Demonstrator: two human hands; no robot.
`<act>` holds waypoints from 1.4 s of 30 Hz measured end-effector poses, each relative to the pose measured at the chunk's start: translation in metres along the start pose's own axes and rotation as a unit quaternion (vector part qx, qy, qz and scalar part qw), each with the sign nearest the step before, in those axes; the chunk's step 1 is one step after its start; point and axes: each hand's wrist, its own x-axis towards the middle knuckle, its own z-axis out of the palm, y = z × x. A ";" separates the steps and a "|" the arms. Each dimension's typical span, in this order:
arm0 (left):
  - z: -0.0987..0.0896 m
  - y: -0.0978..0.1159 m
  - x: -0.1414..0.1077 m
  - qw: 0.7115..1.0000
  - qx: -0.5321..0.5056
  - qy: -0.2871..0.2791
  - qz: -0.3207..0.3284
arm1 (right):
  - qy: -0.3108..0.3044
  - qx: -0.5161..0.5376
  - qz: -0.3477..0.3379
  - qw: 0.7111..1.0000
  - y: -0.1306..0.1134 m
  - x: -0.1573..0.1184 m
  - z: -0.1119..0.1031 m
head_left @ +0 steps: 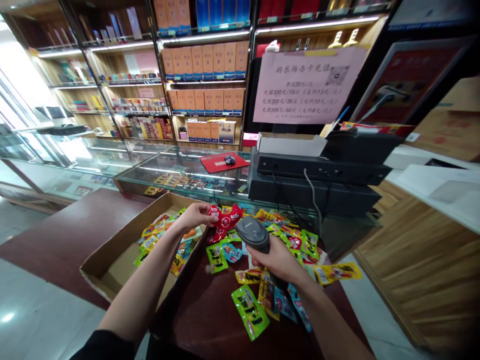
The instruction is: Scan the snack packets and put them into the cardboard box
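My left hand [198, 216] pinches the edge of a red snack packet [226, 220] above the right side of an open cardboard box [108, 245]. In my right hand [275, 257] is a dark grey handheld scanner [252, 233], its head close to the red packet and pointing left. Colourful snack packets [161, 231] lie inside the box. Many more are spread over the dark red table around my right hand, among them a green packet [250, 311] near the front and a yellow packet [339, 272] at the right edge.
Behind the table stands a glass display counter [176, 167] with a red mouse pad [213, 162] and a mouse. A black machine [318, 175] with cables sits at back right, below a pink paper sign [303, 85]. Shelves of boxes line the wall.
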 end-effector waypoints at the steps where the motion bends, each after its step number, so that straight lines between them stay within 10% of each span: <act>1: 0.000 0.000 0.000 1.000 0.001 0.000 0.000 | -0.001 0.001 0.000 1.000 -0.001 0.000 0.000; 9: -0.015 0.003 -0.003 1.000 -0.003 0.016 0.011 | -0.033 -0.006 0.027 0.999 -0.006 -0.003 0.001; 20: -0.136 -0.005 -0.056 0.979 -0.010 0.203 0.004 | -0.078 0.003 0.056 0.995 0.003 0.001 0.009; 26: -0.171 0.017 -0.109 0.970 0.035 0.241 -0.004 | -0.088 -0.020 0.057 0.994 0.008 0.002 0.010; 33: -0.146 0.014 -0.102 0.972 0.039 0.231 -0.003 | -0.078 0.004 0.067 0.995 0.004 0.002 0.002; 42: -0.051 0.007 -0.021 0.995 0.041 0.085 0.027 | -0.009 -0.011 0.016 1.000 -0.003 -0.002 -0.023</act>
